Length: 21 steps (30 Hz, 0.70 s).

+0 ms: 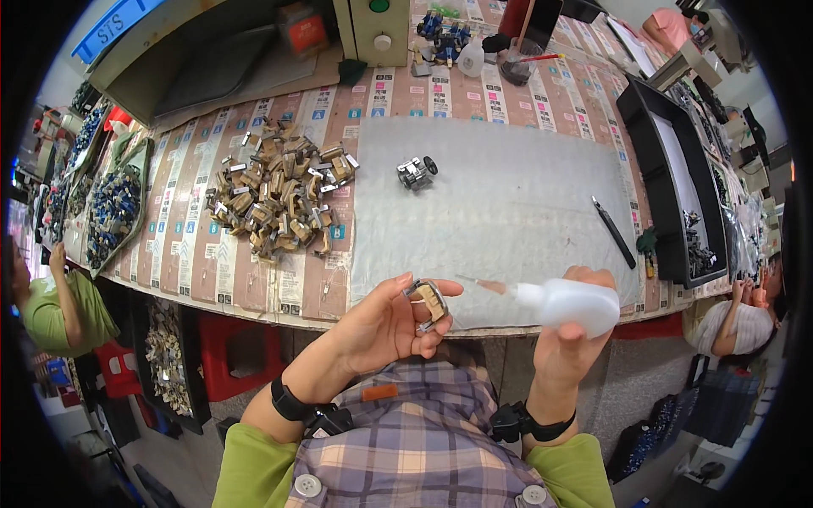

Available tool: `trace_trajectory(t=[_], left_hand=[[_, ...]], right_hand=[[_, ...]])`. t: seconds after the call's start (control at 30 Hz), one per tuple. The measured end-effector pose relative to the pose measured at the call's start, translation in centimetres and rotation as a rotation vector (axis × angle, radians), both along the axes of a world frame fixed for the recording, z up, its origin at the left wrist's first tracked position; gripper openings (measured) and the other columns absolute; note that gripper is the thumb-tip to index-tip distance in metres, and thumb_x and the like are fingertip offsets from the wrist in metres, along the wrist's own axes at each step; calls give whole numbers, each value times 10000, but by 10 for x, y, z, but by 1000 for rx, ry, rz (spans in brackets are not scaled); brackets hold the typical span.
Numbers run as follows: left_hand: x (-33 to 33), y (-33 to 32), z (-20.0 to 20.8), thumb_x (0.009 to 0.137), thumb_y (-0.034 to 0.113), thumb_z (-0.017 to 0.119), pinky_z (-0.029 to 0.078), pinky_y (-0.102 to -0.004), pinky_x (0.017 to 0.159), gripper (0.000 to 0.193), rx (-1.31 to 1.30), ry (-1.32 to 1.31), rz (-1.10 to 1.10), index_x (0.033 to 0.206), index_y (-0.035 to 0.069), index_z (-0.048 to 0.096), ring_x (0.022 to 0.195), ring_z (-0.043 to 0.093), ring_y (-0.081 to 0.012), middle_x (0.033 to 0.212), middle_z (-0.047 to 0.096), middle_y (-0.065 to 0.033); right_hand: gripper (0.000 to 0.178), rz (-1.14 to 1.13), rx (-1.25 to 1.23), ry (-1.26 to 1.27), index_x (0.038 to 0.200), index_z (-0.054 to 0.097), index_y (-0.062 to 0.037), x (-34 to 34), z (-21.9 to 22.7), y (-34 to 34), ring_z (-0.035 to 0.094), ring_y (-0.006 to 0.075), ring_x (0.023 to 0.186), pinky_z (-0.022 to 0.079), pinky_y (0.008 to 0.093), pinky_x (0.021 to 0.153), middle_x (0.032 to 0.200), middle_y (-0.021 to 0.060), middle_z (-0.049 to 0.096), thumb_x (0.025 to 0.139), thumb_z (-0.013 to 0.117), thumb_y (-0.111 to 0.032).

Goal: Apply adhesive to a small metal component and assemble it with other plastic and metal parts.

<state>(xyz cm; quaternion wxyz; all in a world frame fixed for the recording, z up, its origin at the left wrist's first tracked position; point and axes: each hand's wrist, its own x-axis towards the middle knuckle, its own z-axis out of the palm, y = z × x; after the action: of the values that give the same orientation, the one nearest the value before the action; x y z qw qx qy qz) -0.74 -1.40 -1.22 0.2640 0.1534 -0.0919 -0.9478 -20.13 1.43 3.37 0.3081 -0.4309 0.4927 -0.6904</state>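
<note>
My left hand (368, 330) pinches a small metal-edged part with a tan insert (429, 301) between thumb and fingers, just over the near table edge. Wrapped in my right hand (566, 354) is a white squeeze bottle (584, 306), tipped on its side. Its thin needle nozzle (483, 283) points left toward the tan part, with a gap between them. Beyond my hands, a small silver metal assembly with a black wheel (416, 173) rests on the pale sheet (500, 212).
A heap of tan-and-metal parts (284, 190) lies left of the sheet. A slim black-handled tool (613, 232) is at the sheet's right, beside a long black tray (656, 178). A cup (518, 63) and another bottle (471, 57) stand at the back. People sit at both sides.
</note>
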Motion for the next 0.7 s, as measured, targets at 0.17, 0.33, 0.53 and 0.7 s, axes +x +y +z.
trace_trajectory(t=[0.17, 0.33, 0.53, 0.7], left_hand=[[-2, -1, 10, 868, 491, 269, 369, -256, 512, 613, -25, -184, -47, 1171, -16, 434, 531, 406, -127, 661, 451, -43], [0, 1, 9, 897, 460, 213, 350, -228, 513, 604, -96, -191, -39, 1173, -25, 443, 551, 382, -91, 675, 455, -10], [-3, 1, 14, 903, 441, 200, 347, -226, 509, 595, -142, -262, -29, 1168, -27, 453, 552, 378, -88, 673, 455, -8], [-3, 2, 13, 905, 434, 199, 348, -226, 506, 590, -144, -268, -17, 1162, -31, 459, 549, 375, -88, 673, 457, -10]], right_hand=[[476, 62, -141, 187, 812, 484, -30, -3, -5, 11, 406, 83, 524, 303, 214, 471, 605, 7, 465, 657, 735, -404], [433, 127, -45, 253, 787, 461, -33, 0, -4, 12, 390, 89, 517, 280, 214, 463, 625, 21, 451, 701, 682, -396], [340, 191, -131, 351, 811, 498, -15, -4, -7, 12, 466, 103, 500, 328, 214, 442, 625, 52, 542, 699, 722, -245], [337, 211, -118, 388, 811, 501, -15, -4, -8, 12, 477, 109, 496, 341, 218, 437, 627, 58, 551, 693, 726, -236]])
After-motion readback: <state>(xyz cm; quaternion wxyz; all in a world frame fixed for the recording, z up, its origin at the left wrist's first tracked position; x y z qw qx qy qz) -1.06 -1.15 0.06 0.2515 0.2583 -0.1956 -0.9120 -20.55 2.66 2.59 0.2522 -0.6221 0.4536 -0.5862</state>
